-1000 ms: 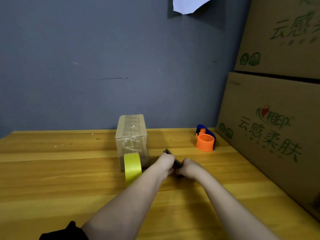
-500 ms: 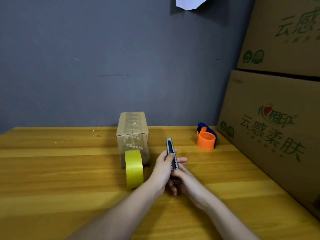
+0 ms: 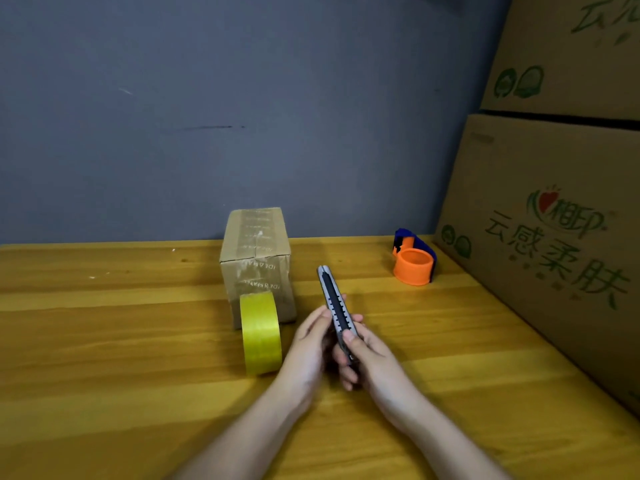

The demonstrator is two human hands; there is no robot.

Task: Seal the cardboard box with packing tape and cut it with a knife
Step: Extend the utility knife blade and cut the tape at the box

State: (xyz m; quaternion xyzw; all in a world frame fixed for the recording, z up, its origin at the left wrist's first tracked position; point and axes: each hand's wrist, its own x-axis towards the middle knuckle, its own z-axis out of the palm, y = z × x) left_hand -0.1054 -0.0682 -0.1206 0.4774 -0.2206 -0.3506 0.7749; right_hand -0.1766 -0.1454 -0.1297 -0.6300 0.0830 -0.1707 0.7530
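A small cardboard box point(image 3: 257, 258) stands on the wooden table point(image 3: 104, 341) near the wall, with clear tape over its top seam. A yellow tape roll point(image 3: 260, 333) stands on edge against the box's front. Just right of the roll, both hands hold a grey and black utility knife point(image 3: 331, 299) pointing away from me. My left hand point(image 3: 310, 344) wraps its left side. My right hand point(image 3: 367, 355) grips the handle end, thumb on the slider. No blade shows at the tip.
An orange and blue tape dispenser point(image 3: 414, 260) sits at the back right of the table. Large printed cartons point(image 3: 554, 237) are stacked along the right edge. A grey wall point(image 3: 242, 116) stands right behind the table.
Both hands lifted the knife off the table and drew it toward me, tip now raised and pointing away. Box, tape roll and dispenser stayed put.
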